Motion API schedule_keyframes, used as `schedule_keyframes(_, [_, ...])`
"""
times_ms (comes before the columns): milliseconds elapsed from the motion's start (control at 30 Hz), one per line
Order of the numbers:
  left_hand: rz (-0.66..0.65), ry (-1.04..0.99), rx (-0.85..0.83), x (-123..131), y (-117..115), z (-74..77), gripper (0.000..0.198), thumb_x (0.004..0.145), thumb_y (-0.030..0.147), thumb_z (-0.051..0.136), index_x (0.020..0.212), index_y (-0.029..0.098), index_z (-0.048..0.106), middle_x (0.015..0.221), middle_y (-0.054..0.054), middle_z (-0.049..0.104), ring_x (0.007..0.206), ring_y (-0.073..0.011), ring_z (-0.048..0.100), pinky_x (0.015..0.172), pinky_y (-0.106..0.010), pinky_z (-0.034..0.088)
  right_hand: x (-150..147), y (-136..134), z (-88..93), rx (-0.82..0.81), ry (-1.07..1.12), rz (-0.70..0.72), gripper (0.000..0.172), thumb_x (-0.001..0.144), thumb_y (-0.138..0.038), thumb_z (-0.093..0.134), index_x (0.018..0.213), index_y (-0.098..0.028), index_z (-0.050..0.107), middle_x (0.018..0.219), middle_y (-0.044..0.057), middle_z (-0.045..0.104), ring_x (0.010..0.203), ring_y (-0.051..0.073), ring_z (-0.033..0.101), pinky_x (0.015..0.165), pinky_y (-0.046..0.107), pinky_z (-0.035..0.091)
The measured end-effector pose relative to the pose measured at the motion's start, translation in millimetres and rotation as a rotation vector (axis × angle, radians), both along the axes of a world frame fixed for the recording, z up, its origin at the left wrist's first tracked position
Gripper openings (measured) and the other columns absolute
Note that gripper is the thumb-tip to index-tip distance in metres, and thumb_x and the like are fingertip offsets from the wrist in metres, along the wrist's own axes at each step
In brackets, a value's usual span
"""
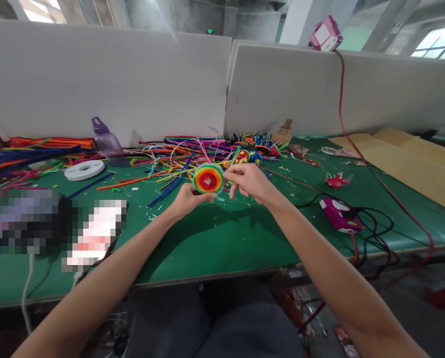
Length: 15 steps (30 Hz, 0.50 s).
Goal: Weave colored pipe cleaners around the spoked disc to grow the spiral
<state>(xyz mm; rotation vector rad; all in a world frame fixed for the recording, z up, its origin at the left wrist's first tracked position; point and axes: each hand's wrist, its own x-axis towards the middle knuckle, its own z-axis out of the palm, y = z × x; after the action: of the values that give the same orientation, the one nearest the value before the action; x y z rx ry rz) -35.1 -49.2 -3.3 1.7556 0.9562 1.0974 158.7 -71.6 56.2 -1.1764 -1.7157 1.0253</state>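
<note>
A round coil of fuzzy pipe cleaners (208, 179), ringed red, orange, yellow, green and light blue, is held up above the green table. My left hand (190, 200) grips it from the lower left, thumb along the bottom edge. At the right rim, my right hand (248, 182) pinches the coil's edge between thumb and forefinger, its other fingers curled below. A short pale-blue end shows under the coil near the left thumb. Just behind my right hand lie red and blue pieces with yellow stars (241, 157).
Loose pipe cleaners (170, 149) pile along the back by a purple bottle (108, 141) and white spool (84, 170). A blurred phone (97, 231) lies left. Rightward are a red spiky piece (337, 180), a magenta box (339, 215) with cables, and brown sheets (412, 159). White panels (114, 79) stand behind.
</note>
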Motion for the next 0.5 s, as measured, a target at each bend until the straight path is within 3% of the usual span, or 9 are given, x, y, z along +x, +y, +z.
schedule_keyframes(100, [0.021, -0.001, 0.000, 1, 2, -1.0, 0.022, 0.062, 0.035, 0.079, 0.058, 0.015, 0.071, 0.063, -0.005, 0.073, 0.060, -0.0153, 0.063, 0.062, -0.027, 0.050, -2, 6, -7.6, 0.009, 0.051, 0.000, 0.018, 0.089, -0.028, 0.054, 0.076, -0.016, 0.057, 0.054, 0.000, 0.059, 0.036, 0.008, 0.054, 0.033, 0.021, 0.022])
schedule_keyframes(167, [0.040, -0.005, -0.008, 1, 3, -1.6, 0.022, 0.062, 0.035, 0.079, 0.058, 0.015, 0.071, 0.064, -0.005, 0.073, 0.060, -0.0156, 0.063, 0.063, -0.028, 0.050, -2, 8, -13.6, 0.106, 0.047, -0.065, 0.016, 0.090, -0.029, 0.053, 0.081, -0.017, 0.057, 0.068, 0.003, 0.065, 0.042, 0.010, 0.059, 0.035, 0.022, 0.028])
schedule_keyframes(233, [0.075, -0.007, -0.013, 1, 4, -2.4, 0.022, 0.062, 0.035, 0.078, 0.057, 0.015, 0.070, 0.063, -0.006, 0.072, 0.059, -0.0157, 0.063, 0.062, -0.028, 0.050, -2, 8, -19.4, 0.332, -0.014, -0.230, 0.013, 0.091, -0.028, 0.051, 0.087, -0.017, 0.058, 0.083, 0.005, 0.069, 0.049, 0.011, 0.062, 0.044, 0.024, 0.040])
schedule_keyframes(333, [0.148, 0.078, 0.015, 1, 5, -3.9, 0.024, 0.063, 0.036, 0.078, 0.056, 0.015, 0.070, 0.057, -0.005, 0.069, 0.052, -0.0144, 0.058, 0.054, -0.027, 0.045, -4, 2, -23.4, 0.742, -0.212, -0.431, 0.015, 0.093, -0.022, 0.047, 0.094, -0.018, 0.062, 0.094, 0.008, 0.070, 0.076, 0.017, 0.066, 0.071, 0.031, 0.050])
schedule_keyframes(433, [0.223, 0.223, 0.064, 1, 4, -4.5, 0.026, 0.062, 0.036, 0.078, 0.051, 0.015, 0.068, 0.047, -0.003, 0.062, 0.042, -0.0111, 0.046, 0.045, -0.026, 0.031, -15, -7, -14.9, 0.956, -0.450, -0.277, 0.021, 0.094, -0.016, 0.044, 0.097, -0.017, 0.065, 0.102, 0.010, 0.070, 0.102, 0.021, 0.060, 0.088, 0.034, 0.046])
schedule_keyframes(500, [0.266, 0.267, 0.098, 1, 4, -4.3, 0.029, 0.061, 0.033, 0.079, 0.044, 0.015, 0.062, 0.041, -0.001, 0.055, 0.040, -0.0095, 0.040, 0.043, -0.026, 0.024, -25, -9, -0.3, 0.962, -0.608, -0.085, 0.027, 0.093, -0.010, 0.041, 0.101, -0.016, 0.066, 0.110, 0.009, 0.068, 0.106, 0.020, 0.058, 0.087, 0.032, 0.045])
